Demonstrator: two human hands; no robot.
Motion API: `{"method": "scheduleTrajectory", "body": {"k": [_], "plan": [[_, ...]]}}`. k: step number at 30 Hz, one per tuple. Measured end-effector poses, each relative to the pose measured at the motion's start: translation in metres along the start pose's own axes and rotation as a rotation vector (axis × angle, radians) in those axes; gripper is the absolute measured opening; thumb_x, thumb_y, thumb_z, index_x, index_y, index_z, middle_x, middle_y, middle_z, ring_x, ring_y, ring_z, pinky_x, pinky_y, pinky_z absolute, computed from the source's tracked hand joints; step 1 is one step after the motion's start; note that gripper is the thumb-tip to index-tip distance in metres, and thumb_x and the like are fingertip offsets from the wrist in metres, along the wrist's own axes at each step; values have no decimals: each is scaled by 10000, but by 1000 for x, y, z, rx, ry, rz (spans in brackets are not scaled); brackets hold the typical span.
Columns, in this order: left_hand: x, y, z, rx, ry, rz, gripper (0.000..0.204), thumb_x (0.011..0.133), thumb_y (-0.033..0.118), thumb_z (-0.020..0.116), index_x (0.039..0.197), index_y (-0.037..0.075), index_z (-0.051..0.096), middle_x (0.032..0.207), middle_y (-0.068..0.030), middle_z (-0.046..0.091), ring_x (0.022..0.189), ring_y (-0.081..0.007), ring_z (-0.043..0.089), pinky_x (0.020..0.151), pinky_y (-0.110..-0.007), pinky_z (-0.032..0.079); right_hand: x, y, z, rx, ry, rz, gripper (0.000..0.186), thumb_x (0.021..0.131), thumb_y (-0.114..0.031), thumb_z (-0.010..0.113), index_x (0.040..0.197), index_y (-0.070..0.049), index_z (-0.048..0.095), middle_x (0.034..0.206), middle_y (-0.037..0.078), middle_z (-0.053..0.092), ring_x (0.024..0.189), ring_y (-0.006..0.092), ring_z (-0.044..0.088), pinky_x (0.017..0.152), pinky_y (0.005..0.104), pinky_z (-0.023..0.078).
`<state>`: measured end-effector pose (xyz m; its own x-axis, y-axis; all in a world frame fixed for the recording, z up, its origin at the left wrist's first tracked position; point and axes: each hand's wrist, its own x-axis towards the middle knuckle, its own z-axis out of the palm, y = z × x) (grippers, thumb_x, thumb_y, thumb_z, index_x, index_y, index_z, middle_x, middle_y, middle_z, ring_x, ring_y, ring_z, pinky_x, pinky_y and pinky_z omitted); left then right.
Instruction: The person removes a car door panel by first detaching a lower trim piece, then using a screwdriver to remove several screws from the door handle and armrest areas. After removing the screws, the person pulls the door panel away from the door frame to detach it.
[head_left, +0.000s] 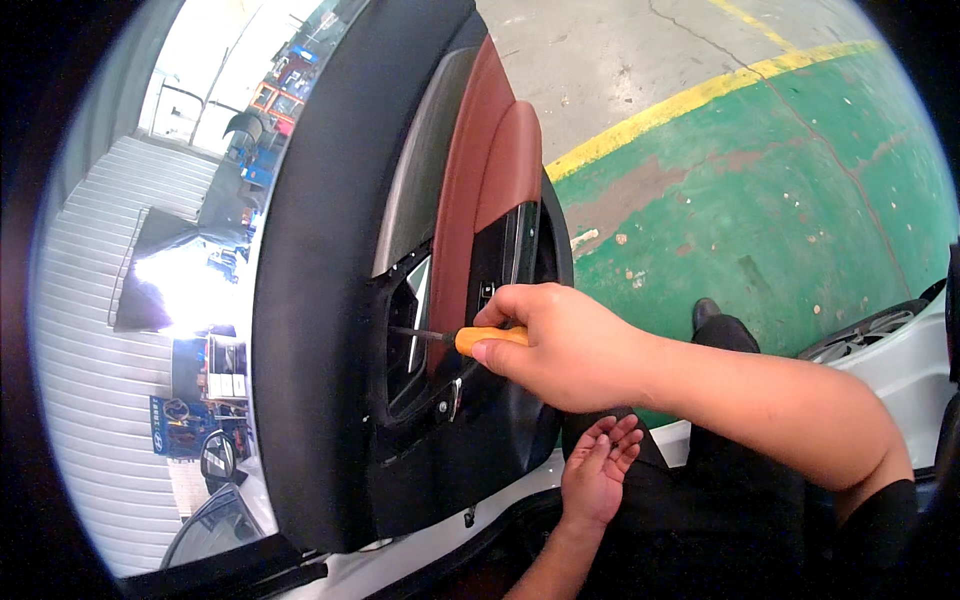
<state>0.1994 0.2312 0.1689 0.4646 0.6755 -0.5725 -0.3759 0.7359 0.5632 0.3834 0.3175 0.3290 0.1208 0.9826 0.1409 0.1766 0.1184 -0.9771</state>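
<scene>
My right hand [545, 350] grips a screwdriver with an orange handle [490, 340]; its thin shaft reaches into the recess [398, 355] around the inner handle of a car door. The door panel [312, 260] is black, with a reddish-brown padded armrest [510, 160] and a grey trim strip [405, 190]. A small chrome piece [452, 400] sits below the recess. My left hand [600, 470] is palm up below my right wrist, fingers loosely curled and apart, with nothing visible in it.
Beneath is a green floor [760, 200] with a yellow line [640, 125]. My dark shoe [707, 312] shows at right, near white bodywork [910, 365] and a wheel. Past the door glass are a side mirror [218, 455], assorted workshop items and a ribbed wall [110, 400].
</scene>
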Motion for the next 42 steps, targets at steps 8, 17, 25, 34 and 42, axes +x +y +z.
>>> {"method": "scheduleTrajectory", "body": {"k": [8,17,25,34,42], "plan": [[-53,10,-7,-21,22,225,269,1018,184,546,1231,26,586,1138,-124,685,937,-201,668,787,-307,528,-160,4,-16,55,1,13,281,903,-187,686,1120,-18,632,978,165,714,850,305,725,755,369,573],[-113,37,9,-229,-160,251,185,978,163,601,1137,69,612,1046,-120,689,909,-238,669,769,-336,561,-273,-11,-29,6,-24,43,315,829,-145,749,1106,-12,679,897,131,734,730,210,727,672,286,556],[-146,49,10,-393,-288,217,185,976,234,617,1047,68,654,1039,-108,675,969,-256,645,798,-342,546,-285,-17,-17,-17,-45,13,318,824,-154,756,1096,-4,687,901,132,737,733,211,732,663,284,557],[-140,56,6,-257,-267,291,177,958,207,640,1043,54,664,1072,-108,657,984,-250,644,821,-354,548,-275,-8,-4,50,6,118,306,811,-163,764,1068,-12,701,876,127,738,736,194,729,665,286,556],[-96,62,8,-111,-93,340,191,976,192,615,1090,42,647,1095,-131,638,993,-251,604,805,-325,499,-235,34,-7,82,-39,212,323,774,-153,790,1038,0,683,855,123,720,706,203,715,644,281,550]]}}
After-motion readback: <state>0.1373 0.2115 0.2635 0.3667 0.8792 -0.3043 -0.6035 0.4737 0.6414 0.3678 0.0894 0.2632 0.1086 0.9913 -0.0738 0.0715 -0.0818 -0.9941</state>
